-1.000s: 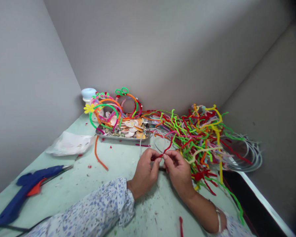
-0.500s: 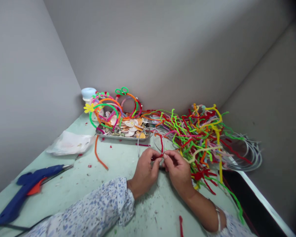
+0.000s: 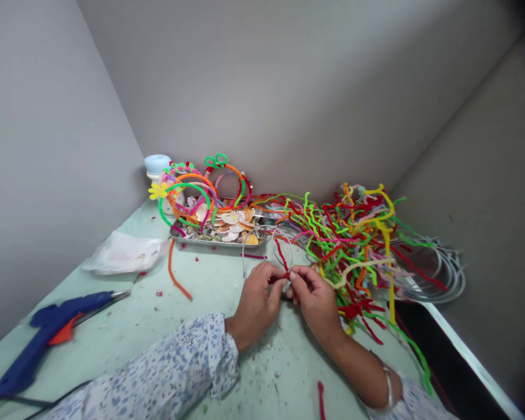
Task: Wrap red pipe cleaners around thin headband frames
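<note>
My left hand and my right hand meet over the middle of the pale green table. Both pinch a red pipe cleaner wound on a thin clear headband. The pipe cleaner's free end sticks up and back from my fingertips. The headband's arc rises behind my hands toward the metal tray.
A big tangle of coloured pipe cleaners lies right of my hands, over a stack of plain headbands. Finished wrapped headbands stand over the tray of shells. A blue glue gun lies at the left, a plastic bag beyond it, a loose orange pipe cleaner nearby.
The free end of the red pipe cleaner has swung from leaning right to leaning left and back over the headband. My hands have stayed almost in place.
</note>
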Tool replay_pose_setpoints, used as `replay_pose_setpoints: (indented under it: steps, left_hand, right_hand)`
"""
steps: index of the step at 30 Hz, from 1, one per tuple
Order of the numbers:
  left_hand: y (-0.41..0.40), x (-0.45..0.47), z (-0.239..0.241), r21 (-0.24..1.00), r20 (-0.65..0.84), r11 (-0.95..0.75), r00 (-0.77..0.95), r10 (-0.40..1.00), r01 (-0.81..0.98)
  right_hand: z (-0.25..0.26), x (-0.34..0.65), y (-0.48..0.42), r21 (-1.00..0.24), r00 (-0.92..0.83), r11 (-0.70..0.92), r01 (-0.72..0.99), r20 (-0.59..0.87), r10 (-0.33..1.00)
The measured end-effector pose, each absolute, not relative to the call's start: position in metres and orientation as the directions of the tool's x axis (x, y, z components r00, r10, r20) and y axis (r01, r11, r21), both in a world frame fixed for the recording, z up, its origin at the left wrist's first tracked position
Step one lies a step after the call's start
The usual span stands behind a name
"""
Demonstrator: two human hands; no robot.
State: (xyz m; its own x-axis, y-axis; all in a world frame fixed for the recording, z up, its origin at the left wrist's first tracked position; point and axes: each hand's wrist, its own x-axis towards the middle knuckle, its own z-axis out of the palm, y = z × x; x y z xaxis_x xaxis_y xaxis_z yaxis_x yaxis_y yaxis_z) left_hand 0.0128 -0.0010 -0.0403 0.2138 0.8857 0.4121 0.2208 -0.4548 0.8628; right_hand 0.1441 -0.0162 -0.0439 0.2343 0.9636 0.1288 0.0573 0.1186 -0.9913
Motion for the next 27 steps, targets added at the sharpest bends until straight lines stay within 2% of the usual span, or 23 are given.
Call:
replay_pose_setpoints:
  steps: [18, 27]
  left_hand:
    - [-0.002, 0.013, -0.04, 0.854, 0.421, -0.47, 0.233, 0.877, 0.224]
    - [-0.002, 0.015, -0.04, 0.857, 0.421, -0.468, 0.23, 0.877, 0.215]
  right_hand:
    - [-0.041, 0.146, -0.019, -0.996, 0.124, 0.08, -0.05, 0.074, 0.99]
    - [-0.056, 0.151, -0.014, -0.966, 0.07, 0.093, -0.243, 0.078, 0.995]
